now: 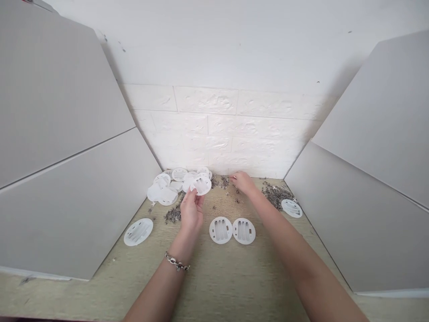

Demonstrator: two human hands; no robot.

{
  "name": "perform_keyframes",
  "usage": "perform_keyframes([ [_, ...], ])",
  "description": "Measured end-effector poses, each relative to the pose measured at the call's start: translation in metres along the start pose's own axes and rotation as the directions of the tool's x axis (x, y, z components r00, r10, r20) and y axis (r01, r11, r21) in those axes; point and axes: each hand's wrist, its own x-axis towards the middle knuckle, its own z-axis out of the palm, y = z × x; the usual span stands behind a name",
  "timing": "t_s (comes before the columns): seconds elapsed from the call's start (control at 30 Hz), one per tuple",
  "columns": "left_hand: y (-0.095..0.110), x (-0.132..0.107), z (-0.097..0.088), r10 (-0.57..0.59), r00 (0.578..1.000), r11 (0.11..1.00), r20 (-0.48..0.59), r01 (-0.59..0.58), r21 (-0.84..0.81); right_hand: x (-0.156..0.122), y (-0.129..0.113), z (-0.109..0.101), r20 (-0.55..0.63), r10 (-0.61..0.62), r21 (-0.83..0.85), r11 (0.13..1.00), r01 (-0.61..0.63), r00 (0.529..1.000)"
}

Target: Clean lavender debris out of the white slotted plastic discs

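Observation:
Pinched in my left hand (192, 209) is a round white plastic battery cover (202, 184) with slots in it, raised near the heap of similar discs (163, 190). My right hand (241, 181) is at the back of the table beside small scattered metal pieces (224, 180). Its fingers are pressed together; what they hold, if anything, is too small to make out. Between my forearms lie two white discs with battery slots, a left one (220, 230) and a right one (244, 231), edges touching.
One more disc (138, 232) lies at the left and another (292, 208) at the right, by a dark pile of metal pieces (276, 195). Grey panels, left (83, 205) and right (368, 214), flank the wooden table (231, 286). A white brick-patterned wall (221, 123) closes the back.

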Motion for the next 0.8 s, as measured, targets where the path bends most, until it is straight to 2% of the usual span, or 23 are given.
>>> perform_keyframes([
  [0.23, 0.011, 0.008, -0.002, 0.081, 0.990, 0.991, -0.117, -0.092, -0.092, 0.008, -0.040, 0.014, 0.142, -0.131, -0.005, 0.991, 0.133, 0.981],
  [0.4, 0.015, 0.011, -0.003, 0.061, 0.989, 0.989, -0.136, -0.078, -0.123, 0.008, -0.058, 0.025, 0.127, -0.169, -0.021, 0.985, 0.173, 0.977],
  [0.6, 0.021, 0.015, -0.005, 0.052, 0.985, 0.986, -0.167, -0.078, -0.149, 0.006, -0.074, 0.027, 0.102, -0.190, -0.014, 0.981, 0.193, 0.976],
  [0.8, 0.021, 0.017, -0.006, 0.018, 0.990, 0.988, -0.143, -0.039, -0.150, 0.009, -0.075, 0.031, 0.094, -0.186, 0.062, 0.982, 0.180, 0.978],
])
